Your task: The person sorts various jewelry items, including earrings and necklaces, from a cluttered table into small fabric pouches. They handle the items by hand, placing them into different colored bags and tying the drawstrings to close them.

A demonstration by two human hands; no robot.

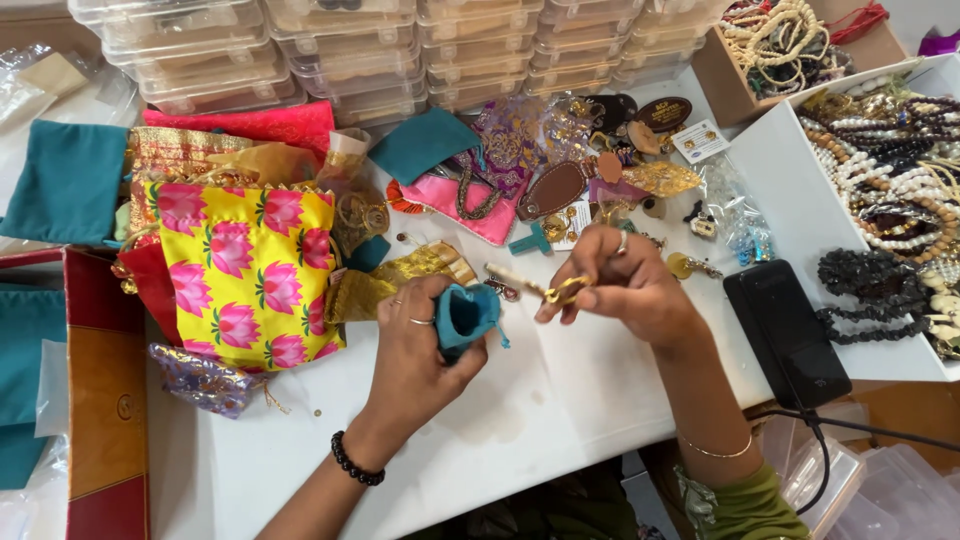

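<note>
My left hand [415, 345] grips a small teal cloth pouch [465, 317] with its mouth held open toward the right. My right hand [620, 285] pinches a small gold jewellery piece [565, 292] just right of the pouch's mouth, a short way apart from it. Both hands hover over the white table [530, 420]. A black bead bracelet sits on my left wrist, a thin gold bangle on my right.
A yellow bag with pink lotus flowers [245, 270] lies left of my hands. Loose jewellery and pouches [540, 170] are scattered behind. A black phone [785, 330] lies at right beside white trays of bead necklaces [890, 180]. Stacked clear boxes [350, 50] line the back.
</note>
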